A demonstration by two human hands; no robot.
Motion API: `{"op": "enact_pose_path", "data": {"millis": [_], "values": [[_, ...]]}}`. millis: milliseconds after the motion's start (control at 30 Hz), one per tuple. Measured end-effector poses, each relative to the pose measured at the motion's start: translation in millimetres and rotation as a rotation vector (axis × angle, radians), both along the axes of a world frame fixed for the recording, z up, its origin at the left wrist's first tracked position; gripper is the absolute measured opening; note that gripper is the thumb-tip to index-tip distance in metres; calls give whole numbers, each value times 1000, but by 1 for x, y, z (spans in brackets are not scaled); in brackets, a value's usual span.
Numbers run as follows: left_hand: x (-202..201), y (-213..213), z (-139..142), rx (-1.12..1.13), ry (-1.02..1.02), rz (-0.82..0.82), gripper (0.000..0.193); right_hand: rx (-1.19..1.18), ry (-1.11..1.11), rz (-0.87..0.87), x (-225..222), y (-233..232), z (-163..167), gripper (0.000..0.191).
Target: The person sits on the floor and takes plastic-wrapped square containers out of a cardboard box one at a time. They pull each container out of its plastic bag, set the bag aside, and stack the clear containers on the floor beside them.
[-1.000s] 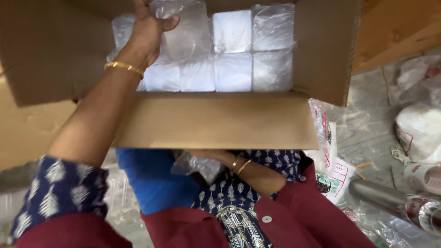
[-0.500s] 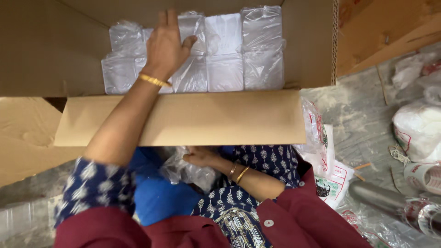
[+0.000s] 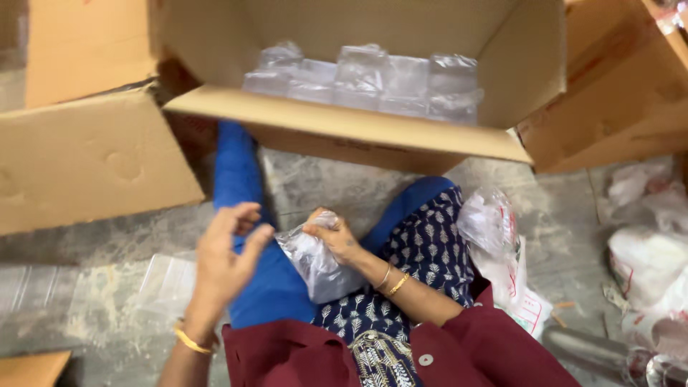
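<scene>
- Since the earlier frame my left hand (image 3: pixel 226 261) has come out of the cardboard box (image 3: pixel 344 132) and down toward my lap, and my view has dropped with it, so the box now sits across the top of the frame instead of filling it.
- At the centre of the frame, over my blue trouser leg (image 3: pixel 272 287), lies the clear plastic packet (image 3: pixel 319 265); my right hand (image 3: pixel 333 236) pinches its upper end between thumb and fingers, closed firmly on the film.
- My left hand is loosely open, fingers curled, holding nothing; its fingertips are just beside the packet's top edge, and I cannot tell whether they touch it.
- I judge the step in hand to be readying this one packet, with the left hand about to join the right on it.
- What comes next calls, I think, for a two-handed hold on the slippery film, so the packet does not sag or slide off my knee.
- Inside the box, upper centre, a row of similar packed packets (image 3: pixel 373 82) stands upright against the back wall.
- A second box (image 3: pixel 93 158) lies at the upper left, apart from the open one's flap.
- At the right of the frame, loose plastic bags (image 3: pixel 494 229) rest on the grey floor (image 3: pixel 337 186) beside my patterned tunic (image 3: pixel 423 251).
</scene>
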State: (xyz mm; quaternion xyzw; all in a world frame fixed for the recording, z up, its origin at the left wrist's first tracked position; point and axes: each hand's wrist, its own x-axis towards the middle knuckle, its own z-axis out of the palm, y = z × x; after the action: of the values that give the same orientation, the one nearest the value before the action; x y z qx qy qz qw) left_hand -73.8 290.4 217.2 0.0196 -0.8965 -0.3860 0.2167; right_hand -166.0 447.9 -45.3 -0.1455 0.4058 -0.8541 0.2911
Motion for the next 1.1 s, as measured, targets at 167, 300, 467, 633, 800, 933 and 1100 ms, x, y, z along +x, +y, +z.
{"op": "enact_pose_path", "data": {"millis": [167,300,467,633,800,933,1100], "values": [[50,8,-49,275,-221,185,16,91,123,104,22,-25,77,9],[70,3,-54,241,74,233,15,19,265,36,43,-42,119,9],[82,-5,-56,254,132,217,12,42,312,61,63,-53,139,7],[95,-7,-63,361,203,287,12,90,215,74,79,-65,129,6],[106,-8,-66,290,367,248,13,56,212,78,91,-78,127,15],[116,-16,-67,285,337,402,16,46,37,122,94,-79,145,3],[125,-22,-68,335,348,393,15,-1,157,135,94,-77,165,10]]}}
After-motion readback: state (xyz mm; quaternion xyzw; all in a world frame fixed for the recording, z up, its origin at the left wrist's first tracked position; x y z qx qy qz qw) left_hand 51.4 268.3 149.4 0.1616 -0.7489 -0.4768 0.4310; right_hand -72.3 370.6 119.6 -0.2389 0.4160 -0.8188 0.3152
